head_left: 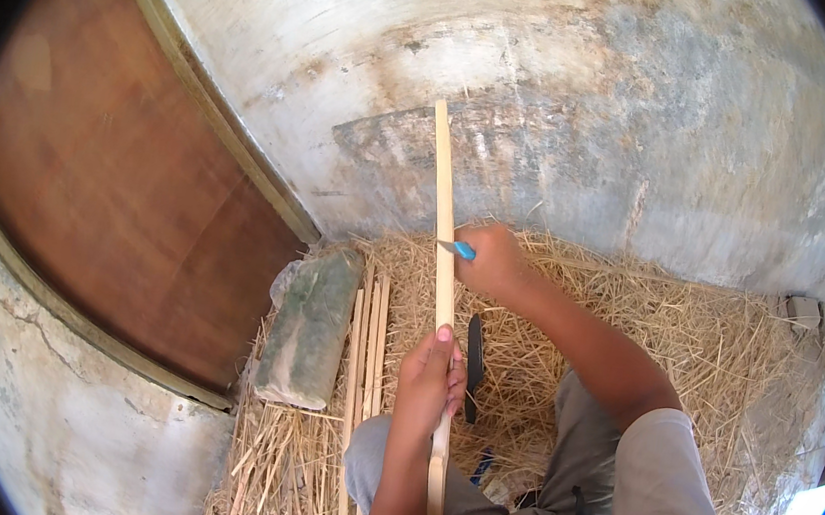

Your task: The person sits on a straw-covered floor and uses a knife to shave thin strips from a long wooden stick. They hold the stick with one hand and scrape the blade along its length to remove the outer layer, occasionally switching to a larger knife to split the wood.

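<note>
A long pale wooden strip (445,176), perhaps bamboo, runs up from my lap toward the wall, tilted slightly left at its far end. My left hand (428,375) is closed around its lower part, thumb along the top. Farther up, my right hand (492,264) is closed on a small knife (462,250) with a blue handle. The knife's short blade lies across the strip; how deep it cuts cannot be seen. Just right of my left hand, a flat black object (473,370) with a pointed shape rests on the straw.
Several thin wooden strips (370,344) lie lengthwise on the straw (628,315) at the left. Beside them is a greenish block-like bundle (310,327). A stained wall (583,165) rises ahead, and a brown door panel (131,158) stands left. Grey blocks (805,315) sit far right.
</note>
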A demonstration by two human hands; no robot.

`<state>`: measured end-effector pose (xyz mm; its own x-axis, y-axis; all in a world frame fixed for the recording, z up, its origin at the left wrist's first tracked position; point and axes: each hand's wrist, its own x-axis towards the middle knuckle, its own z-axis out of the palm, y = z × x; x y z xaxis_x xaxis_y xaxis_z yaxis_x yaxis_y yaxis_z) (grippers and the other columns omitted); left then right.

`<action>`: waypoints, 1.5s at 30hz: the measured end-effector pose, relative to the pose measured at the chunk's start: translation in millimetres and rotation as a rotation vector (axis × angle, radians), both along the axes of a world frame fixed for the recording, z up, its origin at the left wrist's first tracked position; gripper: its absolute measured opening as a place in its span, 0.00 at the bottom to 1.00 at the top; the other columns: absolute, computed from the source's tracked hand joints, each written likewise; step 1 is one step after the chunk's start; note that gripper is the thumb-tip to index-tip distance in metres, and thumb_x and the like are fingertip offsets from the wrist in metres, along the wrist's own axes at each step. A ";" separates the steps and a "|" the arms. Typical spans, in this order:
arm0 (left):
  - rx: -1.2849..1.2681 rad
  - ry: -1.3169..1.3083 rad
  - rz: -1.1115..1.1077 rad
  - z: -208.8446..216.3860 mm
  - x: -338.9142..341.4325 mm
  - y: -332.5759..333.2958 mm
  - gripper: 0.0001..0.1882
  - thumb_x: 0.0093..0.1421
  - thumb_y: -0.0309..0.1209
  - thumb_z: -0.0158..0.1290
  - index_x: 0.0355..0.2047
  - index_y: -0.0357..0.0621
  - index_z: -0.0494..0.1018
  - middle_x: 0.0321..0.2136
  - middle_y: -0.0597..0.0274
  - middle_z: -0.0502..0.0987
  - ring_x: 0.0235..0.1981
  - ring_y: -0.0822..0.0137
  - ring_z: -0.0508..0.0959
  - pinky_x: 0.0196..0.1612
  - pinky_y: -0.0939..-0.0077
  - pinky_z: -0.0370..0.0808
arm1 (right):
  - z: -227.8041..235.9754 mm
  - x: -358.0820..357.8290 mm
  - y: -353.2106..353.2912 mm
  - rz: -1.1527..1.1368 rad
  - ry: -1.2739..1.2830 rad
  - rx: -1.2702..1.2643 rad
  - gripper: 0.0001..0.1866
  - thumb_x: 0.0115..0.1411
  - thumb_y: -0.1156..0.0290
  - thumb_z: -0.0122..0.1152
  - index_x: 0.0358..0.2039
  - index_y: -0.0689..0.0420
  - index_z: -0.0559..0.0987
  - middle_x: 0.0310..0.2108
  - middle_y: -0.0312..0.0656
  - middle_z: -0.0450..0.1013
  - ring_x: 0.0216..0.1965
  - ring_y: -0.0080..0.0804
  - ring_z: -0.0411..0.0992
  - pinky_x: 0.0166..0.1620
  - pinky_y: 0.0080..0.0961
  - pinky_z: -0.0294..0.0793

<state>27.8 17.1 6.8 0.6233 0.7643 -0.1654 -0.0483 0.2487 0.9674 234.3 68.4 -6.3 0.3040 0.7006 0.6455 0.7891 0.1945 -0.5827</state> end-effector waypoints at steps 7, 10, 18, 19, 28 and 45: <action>0.007 -0.030 0.029 1.6 -14.2 15.5 0.21 0.74 0.48 0.42 0.29 0.46 0.63 0.15 0.71 0.59 0.10 0.79 0.58 0.10 0.82 0.55 | -3.9 -31.5 14.3 0.003 -0.029 -0.028 0.07 0.51 0.69 0.67 0.22 0.57 0.80 0.18 0.49 0.74 0.20 0.50 0.75 0.25 0.41 0.72; 0.022 -0.010 0.047 -2.0 -22.5 18.1 0.21 0.74 0.48 0.41 0.29 0.47 0.62 0.15 0.71 0.59 0.10 0.79 0.58 0.11 0.82 0.54 | 4.3 -40.9 16.4 -0.021 -0.057 -0.104 0.06 0.52 0.68 0.68 0.24 0.57 0.81 0.19 0.48 0.75 0.20 0.49 0.75 0.24 0.40 0.72; -0.069 -0.109 0.045 0.7 -29.1 25.6 0.21 0.73 0.50 0.40 0.29 0.49 0.61 0.14 0.71 0.56 0.11 0.79 0.55 0.11 0.83 0.51 | 15.2 -50.8 40.0 -0.191 0.060 -0.152 0.05 0.53 0.68 0.66 0.26 0.55 0.83 0.21 0.48 0.77 0.22 0.45 0.77 0.26 0.38 0.75; -0.063 -0.062 0.023 -2.9 -28.0 19.8 0.21 0.73 0.49 0.41 0.29 0.49 0.62 0.14 0.71 0.56 0.11 0.79 0.56 0.11 0.83 0.52 | 18.6 -43.6 52.9 -0.234 0.263 -0.264 0.06 0.54 0.68 0.65 0.26 0.56 0.83 0.22 0.49 0.77 0.23 0.45 0.77 0.27 0.38 0.75; -0.077 -0.094 -0.126 -9.4 -27.3 -2.4 0.18 0.73 0.47 0.43 0.33 0.47 0.66 0.15 0.71 0.59 0.12 0.78 0.60 0.12 0.82 0.58 | 19.8 21.0 45.5 -0.390 0.298 0.055 0.16 0.57 0.63 0.60 0.18 0.61 0.76 0.17 0.50 0.73 0.16 0.45 0.70 0.26 0.42 0.71; 0.187 0.020 -0.050 -4.7 -17.6 28.5 0.18 0.74 0.44 0.43 0.37 0.42 0.68 0.18 0.68 0.67 0.15 0.75 0.68 0.20 0.78 0.70 | 35.2 -38.9 8.4 0.625 1.308 -0.143 0.19 0.65 0.54 0.63 0.36 0.61 0.79 0.13 0.22 0.54 0.12 0.12 0.50 0.15 0.16 0.49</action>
<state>10.2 45.7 2.0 0.6593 0.7510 -0.0366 -0.0202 0.0663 0.9976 195.4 76.8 28.9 0.2356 0.9695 0.0668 -0.4993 0.1797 -0.8476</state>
